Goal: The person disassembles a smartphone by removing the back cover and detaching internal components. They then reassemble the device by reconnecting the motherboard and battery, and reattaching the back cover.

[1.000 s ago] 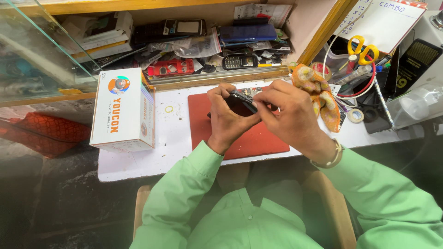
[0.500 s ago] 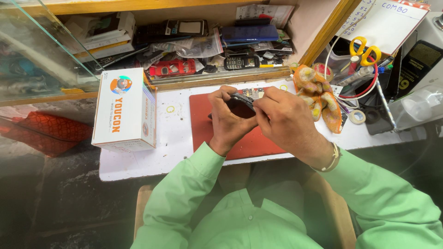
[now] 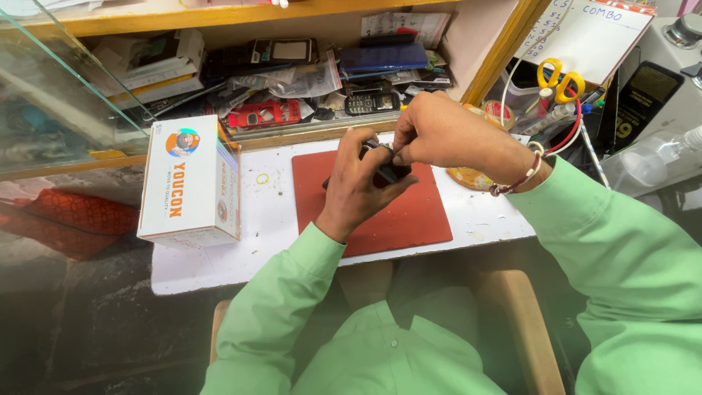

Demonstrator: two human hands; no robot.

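- Head view: left hand (image 3: 358, 186) cradles a small dark phone (image 3: 384, 172) above the red mat (image 3: 409, 219) on the white bench (image 3: 270, 219), fingers clamped around its body
- Right hand (image 3: 439, 135) pinches at the phone's top edge, fingertips together
- Best done by holding the phone steady over the mat, so loose parts land there, not near the white box (image 3: 191, 183)

Single head-worn view, looking steeply down from close above onto the white desk (image 3: 270, 219), facing its far edge and the cluttered shelf (image 3: 292, 80) beyond
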